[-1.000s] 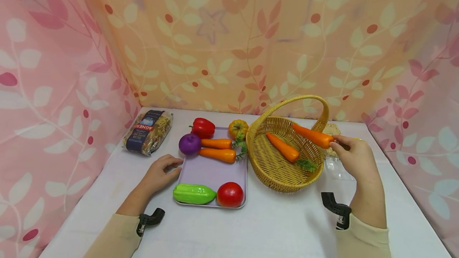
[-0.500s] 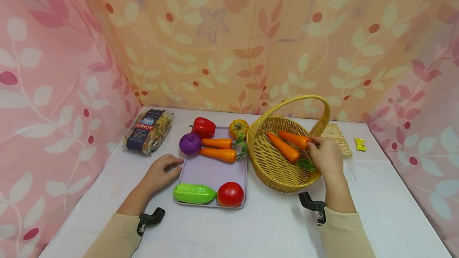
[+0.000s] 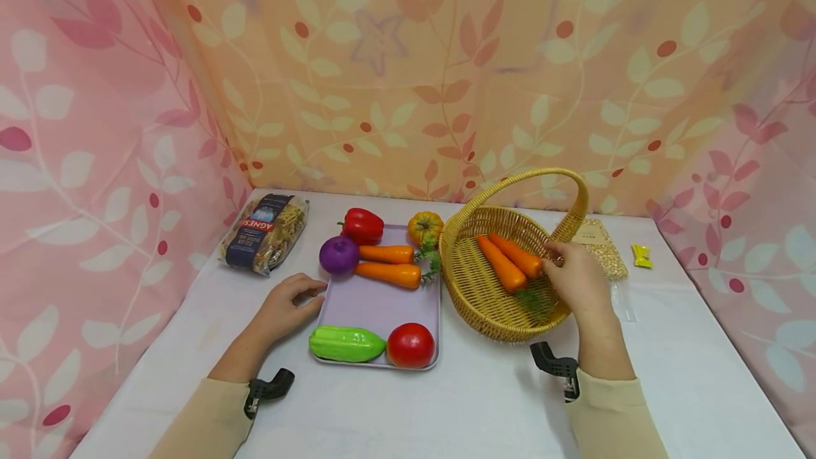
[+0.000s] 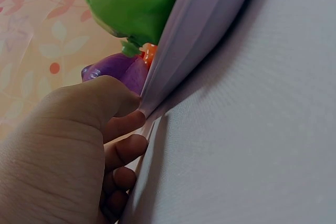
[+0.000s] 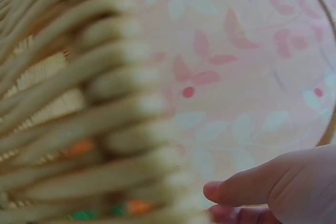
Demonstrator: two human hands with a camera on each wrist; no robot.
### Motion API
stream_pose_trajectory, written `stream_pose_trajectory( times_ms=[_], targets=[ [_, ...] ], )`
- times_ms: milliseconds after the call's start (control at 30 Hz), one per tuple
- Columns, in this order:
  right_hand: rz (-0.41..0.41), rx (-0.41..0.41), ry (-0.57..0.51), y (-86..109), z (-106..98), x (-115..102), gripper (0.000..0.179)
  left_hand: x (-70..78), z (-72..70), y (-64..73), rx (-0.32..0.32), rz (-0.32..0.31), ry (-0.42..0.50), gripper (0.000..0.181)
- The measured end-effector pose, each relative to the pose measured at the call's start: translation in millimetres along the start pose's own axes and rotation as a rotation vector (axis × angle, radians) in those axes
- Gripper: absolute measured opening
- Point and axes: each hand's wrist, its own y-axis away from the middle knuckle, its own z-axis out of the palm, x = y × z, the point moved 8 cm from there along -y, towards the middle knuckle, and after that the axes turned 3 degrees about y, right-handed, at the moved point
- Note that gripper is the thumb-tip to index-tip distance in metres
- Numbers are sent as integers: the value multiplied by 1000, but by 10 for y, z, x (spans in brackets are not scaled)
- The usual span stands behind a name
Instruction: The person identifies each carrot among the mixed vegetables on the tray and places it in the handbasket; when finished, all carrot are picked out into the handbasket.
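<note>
My right hand (image 3: 576,278) is over the right side of the wicker basket (image 3: 468,310), its fingertips beside the thick end of an orange carrot (image 3: 519,257). This carrot lies in the basket along another carrot (image 3: 500,268), with green tops (image 3: 535,304) below them. In the right wrist view, the thumb (image 5: 236,188) lies close to the fingers, with no carrot visible between them; the basket rim hides part. My left hand (image 3: 283,309) rests on the table, fingertips at the left edge of the lilac tray (image 3: 363,303), fingers loosely bent.
The tray bears two carrots (image 3: 389,275), a purple onion-like vegetable (image 3: 339,256), a red pepper (image 3: 362,226), a small pumpkin (image 3: 425,227), a tomato (image 3: 411,345) and a long green vegetable (image 3: 347,343). Around stand a pasta bag (image 3: 264,232), a grain packet (image 3: 602,250) and a yellow wrapper (image 3: 642,256).
My right hand has carried the carrot leftward and down into the basket. The carrot has since settled against the other one while the hand stayed put. The left hand is still.
</note>
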Motion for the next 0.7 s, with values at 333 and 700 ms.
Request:
stream_pose_trajectory(
  times_ms=[333, 700],
  targets=[
    [-10, 81, -65, 185, -438, -144, 41, -8, 16, -3, -5, -20, 4, 25],
    [-65, 325, -205, 489, -980, -519, 35, -27, 14, -1, 5, -28, -8, 24]
  ],
)
